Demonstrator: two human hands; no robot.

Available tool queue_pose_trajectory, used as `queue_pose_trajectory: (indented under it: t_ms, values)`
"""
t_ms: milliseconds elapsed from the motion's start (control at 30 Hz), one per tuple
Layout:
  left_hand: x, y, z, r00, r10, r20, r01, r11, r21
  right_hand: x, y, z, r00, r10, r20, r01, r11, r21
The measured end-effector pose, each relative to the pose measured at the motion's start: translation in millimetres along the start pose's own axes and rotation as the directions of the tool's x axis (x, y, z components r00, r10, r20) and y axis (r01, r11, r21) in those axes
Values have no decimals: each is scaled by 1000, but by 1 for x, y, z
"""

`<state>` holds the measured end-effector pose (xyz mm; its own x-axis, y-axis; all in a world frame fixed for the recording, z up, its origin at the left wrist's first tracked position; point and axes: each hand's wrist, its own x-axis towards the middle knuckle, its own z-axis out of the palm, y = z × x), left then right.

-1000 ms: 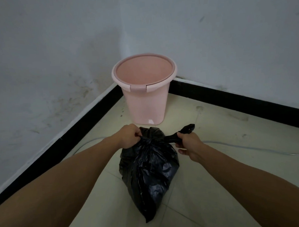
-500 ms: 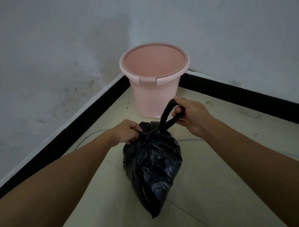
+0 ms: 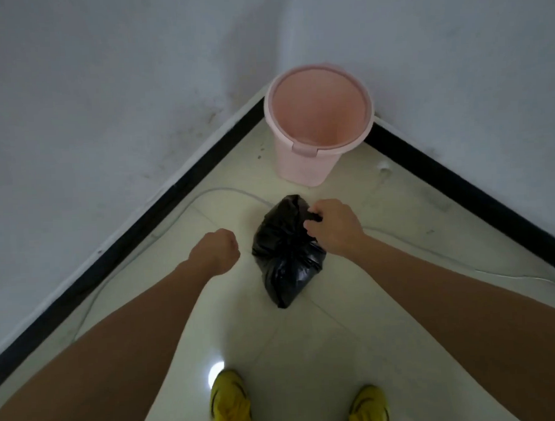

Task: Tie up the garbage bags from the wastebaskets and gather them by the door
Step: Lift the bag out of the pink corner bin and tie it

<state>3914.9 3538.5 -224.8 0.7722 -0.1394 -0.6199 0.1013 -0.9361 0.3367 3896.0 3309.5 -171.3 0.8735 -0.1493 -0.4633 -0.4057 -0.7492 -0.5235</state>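
The left hand (image 3: 219, 251) has let go and now hangs fisted and empty, while the right hand (image 3: 332, 227) alone grips the knotted top of the black bag (image 3: 284, 257), which hangs lengthwise near-to-far, its tip pointing near, in front of the pink bin (image 3: 303, 168).

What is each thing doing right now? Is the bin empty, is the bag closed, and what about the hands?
Pink wastebasket: upright in the corner, empty, no liner.
Black garbage bag: bunched shut at the top, out of the bin, held by its top.
Right hand: closed in a grip on the bag's top.
Left hand: curled in a loose fist, off the bag, holding nothing visible.
White cable: lying loose along the floor.
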Motion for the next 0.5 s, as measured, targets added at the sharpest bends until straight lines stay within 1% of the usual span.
queue_pose_trajectory:
  t_ms: [33, 67, 167, 267, 400, 500]
  values:
    - [-20, 5, -15, 1000, 13, 14, -14, 998, 58, -12, -12, -11, 998, -55, 8, 56, 989, -135]
    - [-41, 9, -32, 1000, 22, 20, -24, 994, 104, -27, -27, -25, 995, -91, 37, 97, 971, -218]
    - [-104, 25, -91, 999, 43, 31, -48, 981, 190, -69, -75, -70, 982, -147, 117, 182, 893, -412]
    - [-154, 34, -132, 998, 62, 18, -65, 974, 219, -100, -107, -109, 974, -133, 186, 212, 831, -515]
    - [-239, 39, -200, 998, 56, -18, -50, 967, 251, -158, -159, -171, 972, -101, 211, 210, 777, -593]
    - [-300, 43, -243, 999, 28, -33, -19, 971, 238, -197, -195, -208, 962, -109, 251, 248, 732, -635]
